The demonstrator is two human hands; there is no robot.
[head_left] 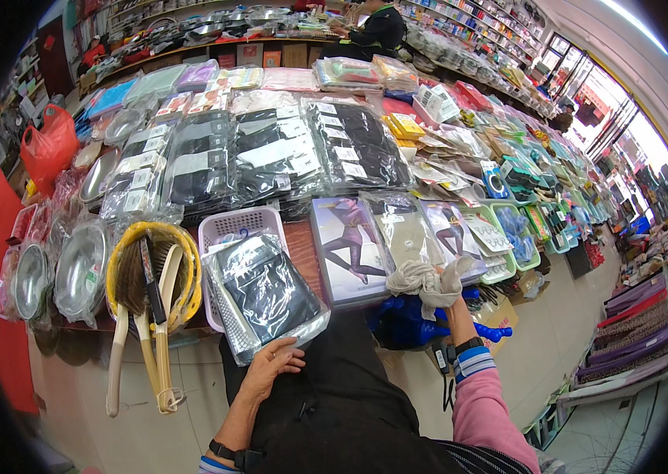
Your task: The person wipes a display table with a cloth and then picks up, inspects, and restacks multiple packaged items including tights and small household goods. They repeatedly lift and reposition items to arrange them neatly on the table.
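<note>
In my right hand [456, 310], a bunched beige-grey cloth [421, 283] covers most of my fingers. The cloth lies against the lower part of flat boxed tights [452, 237] and a clear-bagged beige garment [401, 229]. My left hand [272, 366] is beside the lower edge of a clear plastic package with a folded black garment [267, 284]. Its fingers are loosely bent and apart, with nothing seen in them; whether they touch the package I cannot tell. That package leans on a pale lilac plastic basket [259, 219]. Another tights box [346, 253] stands between my hands.
Long-handled brushes [144, 292] stand in a yellow-rimmed basket [120, 253] at left, beside wrapped metal bowls [81, 265]. Bagged dark garments [271, 150] cover the table behind. A blue plastic item [405, 320] lies under my right hand. A person in dark clothes [377, 33] is at the far side.
</note>
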